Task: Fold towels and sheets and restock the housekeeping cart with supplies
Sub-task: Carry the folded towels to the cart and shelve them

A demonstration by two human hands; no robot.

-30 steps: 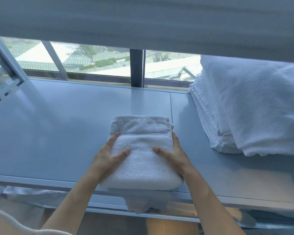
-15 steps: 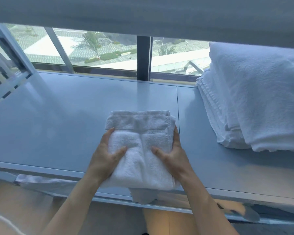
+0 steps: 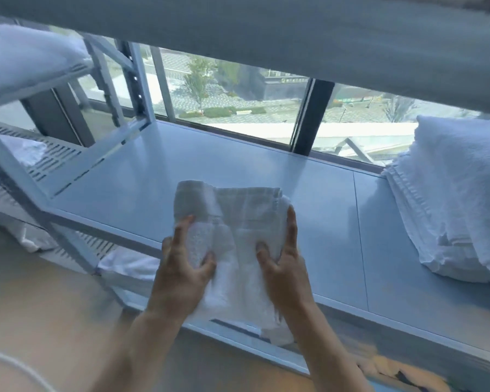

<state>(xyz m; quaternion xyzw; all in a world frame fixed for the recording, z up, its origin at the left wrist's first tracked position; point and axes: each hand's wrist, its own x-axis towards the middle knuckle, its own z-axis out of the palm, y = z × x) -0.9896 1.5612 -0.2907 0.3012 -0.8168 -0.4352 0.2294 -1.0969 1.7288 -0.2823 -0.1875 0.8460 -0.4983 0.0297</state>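
A small folded white towel (image 3: 238,216) is lifted off the pale blue shelf (image 3: 159,176), its far end tilted up. My left hand (image 3: 181,273) grips its left side, thumb on top and fingers around the edge. My right hand (image 3: 286,267) grips its right side the same way, index finger stretched along the towel's edge. The near end of the towel hangs down between my wrists, over the shelf's front rim.
A tall stack of folded white towels (image 3: 458,193) fills the right end of the shelf. A metal rack (image 3: 68,154) to the left holds more white linen (image 3: 26,55). An upper shelf (image 3: 266,32) hangs overhead. A window lies behind, and more white linen (image 3: 128,267) below.
Both hands went from pressing on the towel to gripping its sides and raising it off the shelf. The view swung left, bringing the left rack into sight.
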